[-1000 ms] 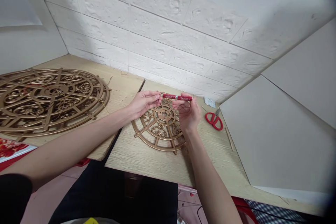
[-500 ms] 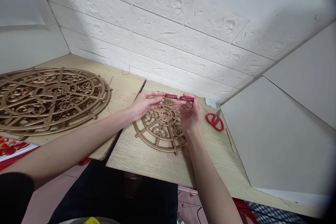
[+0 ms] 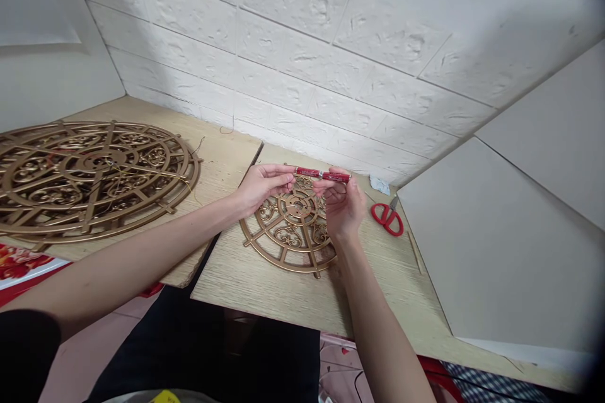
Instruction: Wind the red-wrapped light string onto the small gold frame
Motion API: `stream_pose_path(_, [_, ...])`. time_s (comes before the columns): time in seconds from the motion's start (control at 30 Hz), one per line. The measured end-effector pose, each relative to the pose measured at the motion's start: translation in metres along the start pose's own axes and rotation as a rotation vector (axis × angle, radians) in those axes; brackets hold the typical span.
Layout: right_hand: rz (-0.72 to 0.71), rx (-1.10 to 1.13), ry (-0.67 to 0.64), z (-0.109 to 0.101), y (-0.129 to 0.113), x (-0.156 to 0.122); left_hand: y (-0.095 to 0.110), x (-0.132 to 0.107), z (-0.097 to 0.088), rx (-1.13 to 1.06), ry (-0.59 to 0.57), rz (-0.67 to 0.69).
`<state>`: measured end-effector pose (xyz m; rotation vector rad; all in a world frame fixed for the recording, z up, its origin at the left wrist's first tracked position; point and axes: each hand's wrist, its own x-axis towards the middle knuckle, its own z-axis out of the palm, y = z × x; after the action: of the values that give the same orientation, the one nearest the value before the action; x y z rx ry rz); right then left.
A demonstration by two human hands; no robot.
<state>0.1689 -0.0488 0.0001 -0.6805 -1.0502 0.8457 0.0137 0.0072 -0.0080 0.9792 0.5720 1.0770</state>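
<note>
Both hands hold a short red rod with a silver band level above a small round gold fretwork disc that lies on the wooden table. My left hand pinches the rod's left end with its fingertips. My right hand grips the right half, palm up, fingers curled round it. A thin thread seems to run from the rod's left end, too fine to be sure.
A large gold fretwork disc with loose gold thread lies on the left tabletop. Red-handled scissors and a thin wooden stick lie right of my hands. White brick-pattern wall behind, a white board at right.
Both hands and the rod have drifted slightly right in the picture since a second ago; their grip is unchanged. Nothing else has moved.
</note>
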Motion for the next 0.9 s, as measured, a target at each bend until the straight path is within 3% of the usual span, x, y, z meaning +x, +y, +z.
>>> stream_pose_path(0.3, [0.019,-0.012,-0.096,0.0006,0.0064,-0.0007,-0.0028,0.0027,-0.0046,0.07,0.051,0.066])
stream_pose_path(0.57, [0.23,0.292,0.131,-0.0044,0.004,0.0054,0.0035,0.0002,0.0014,-0.024,0.022,0.051])
stream_pose_path(0.9, [0.245,0.325,0.125,-0.0014,0.0047,0.0043,-0.0005,0.002,-0.0014,-0.015,0.04,0.068])
